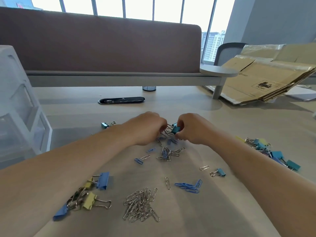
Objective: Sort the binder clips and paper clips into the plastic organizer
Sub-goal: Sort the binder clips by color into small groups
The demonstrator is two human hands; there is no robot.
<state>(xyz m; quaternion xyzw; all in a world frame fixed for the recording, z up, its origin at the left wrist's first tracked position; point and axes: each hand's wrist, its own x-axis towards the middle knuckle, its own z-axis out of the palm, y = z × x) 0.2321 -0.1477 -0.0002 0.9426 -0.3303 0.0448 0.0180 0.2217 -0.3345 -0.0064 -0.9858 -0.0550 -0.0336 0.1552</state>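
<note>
Separating the teal binder clip (pixel 176 130) from the snagged silver paper clips (pixel 168 129) called for the right hand (pixel 193 129), pinching it, to hold steady while the left hand (pixel 147 128), seemingly pinching those, teased them loose. The clip was small, wire-handled, and sat mid-desk, well apart from the plastic organizer (pixel 20 106) at the desk's left edge.

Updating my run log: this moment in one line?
left hand: pinches tangled silver clips | right hand: grips teal binder clip | organizer: untouched
</note>
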